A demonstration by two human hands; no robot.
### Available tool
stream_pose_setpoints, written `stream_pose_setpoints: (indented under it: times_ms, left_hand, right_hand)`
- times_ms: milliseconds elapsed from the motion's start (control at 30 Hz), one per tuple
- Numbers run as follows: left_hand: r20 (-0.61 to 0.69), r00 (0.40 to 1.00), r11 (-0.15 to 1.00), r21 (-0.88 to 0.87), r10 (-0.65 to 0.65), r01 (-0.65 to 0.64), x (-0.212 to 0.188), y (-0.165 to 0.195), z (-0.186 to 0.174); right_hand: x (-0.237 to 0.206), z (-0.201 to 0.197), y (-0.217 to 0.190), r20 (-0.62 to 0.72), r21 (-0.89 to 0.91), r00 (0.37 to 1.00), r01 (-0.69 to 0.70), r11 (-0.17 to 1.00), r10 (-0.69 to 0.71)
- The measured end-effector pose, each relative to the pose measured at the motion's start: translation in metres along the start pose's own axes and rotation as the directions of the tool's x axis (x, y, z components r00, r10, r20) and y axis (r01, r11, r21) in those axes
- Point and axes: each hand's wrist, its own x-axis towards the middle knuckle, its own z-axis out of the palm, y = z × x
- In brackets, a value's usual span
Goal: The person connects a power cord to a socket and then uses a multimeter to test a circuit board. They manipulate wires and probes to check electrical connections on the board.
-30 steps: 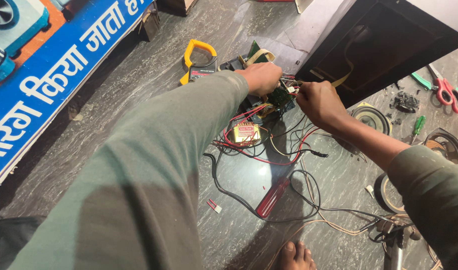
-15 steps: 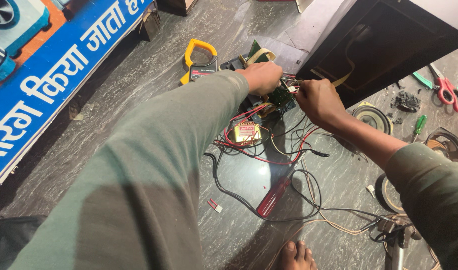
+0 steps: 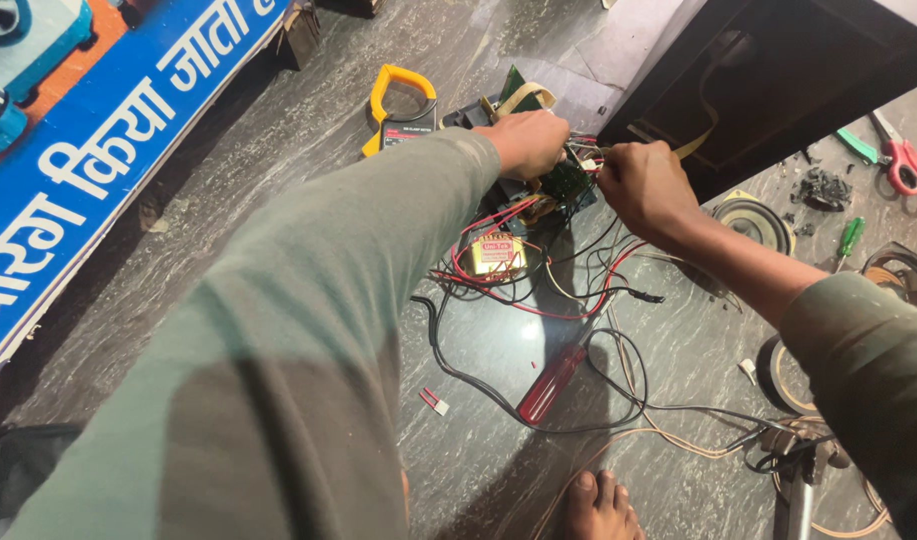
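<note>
Little has shifted since the earlier frames: your hands stay locked over the same spot, upper centre of the frame. The big dark wooden speaker cabinet point(image 3: 778, 80) fills the upper right. Just below-left of it sits the small green circuit board point(image 3: 566, 182), between your fists. Your left hand point(image 3: 523, 142) is curled on its upper edge; your right hand point(image 3: 643, 185) pinches wires at its right side, equally near.
</note>
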Motion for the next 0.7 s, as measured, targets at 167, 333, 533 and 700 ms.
stream_pose_setpoints:
  times_ms: [167,333,533,700]
  left_hand:
    - [-0.064,0.998,1.0,-0.021,0.013,-0.014,-0.012,-0.002,-0.008]
    - [-0.16,0.987,0.996,-0.09,-0.021,0.007,-0.042,-0.008,-0.027]
    - [-0.255,0.967,0.987,-0.158,-0.017,-0.024,-0.094,-0.022,-0.037]
    - [-0.256,0.967,0.989,-0.146,-0.01,-0.029,-0.136,-0.033,-0.038]
  right_hand:
    - [-0.006,-0.013,0.0,0.009,-0.023,0.996,-0.084,0.996,0.084]
    - [-0.014,-0.038,0.003,0.112,0.131,0.992,-0.068,0.989,0.054]
    - [-0.02,-0.05,0.0,0.18,0.113,0.984,-0.039,0.993,0.018]
    - [-0.026,-0.046,-0.003,0.147,0.114,0.985,0.079,0.99,-0.095]
